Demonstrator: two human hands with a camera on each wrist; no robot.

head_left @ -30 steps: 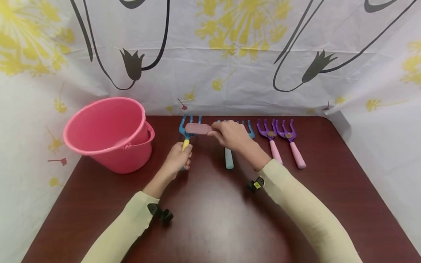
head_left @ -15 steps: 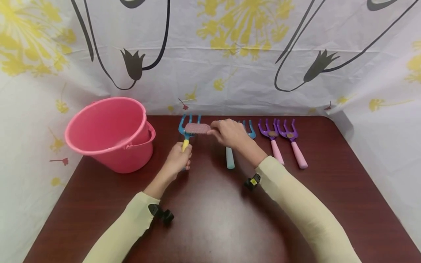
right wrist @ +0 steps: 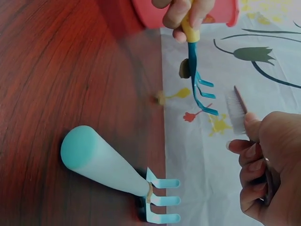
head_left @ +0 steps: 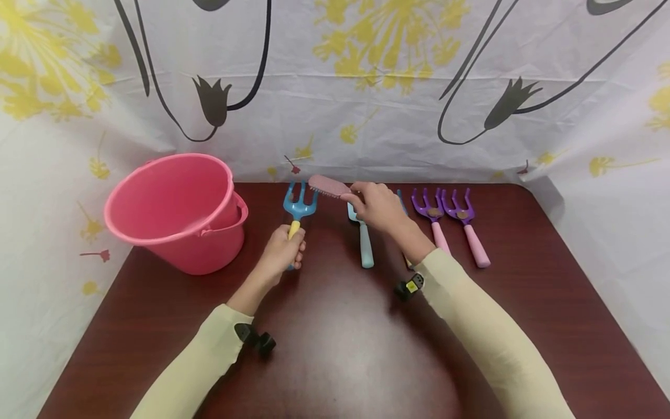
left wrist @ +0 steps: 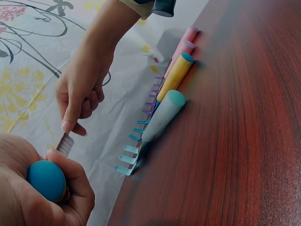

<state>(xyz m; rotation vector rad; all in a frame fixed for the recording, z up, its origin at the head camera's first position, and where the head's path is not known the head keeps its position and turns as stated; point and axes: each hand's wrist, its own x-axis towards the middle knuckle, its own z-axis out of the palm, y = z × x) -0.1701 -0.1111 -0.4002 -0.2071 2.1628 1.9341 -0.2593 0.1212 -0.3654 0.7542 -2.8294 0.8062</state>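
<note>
In the head view my left hand (head_left: 282,249) grips the yellow handle of a blue hand fork (head_left: 300,209), raised with its tines pointing away. A brown clump shows beside the fork's head (right wrist: 185,68) in the right wrist view, and a blurred brown bit (right wrist: 160,98) appears near the table's edge. My right hand (head_left: 382,206) holds a pink brush (head_left: 328,185) by its handle, pale bristles down, just right of the tines and apart from them. Close by lies a pale blue hand fork (right wrist: 110,165), its head partly covered by my right hand in the head view.
A pink bucket (head_left: 196,256) stands on the left of the dark red table (head_left: 335,349). Right of my right hand lie a mostly hidden blue fork with a yellow handle (left wrist: 176,77) and two purple forks (head_left: 474,241) bearing brown clumps. A patterned cloth (head_left: 293,128) hangs behind.
My right hand has lifted the brush off the blue fork and back to the right, tilting it and uncovering the fork's head. My left hand stays nearly still, gripping the fork.
</note>
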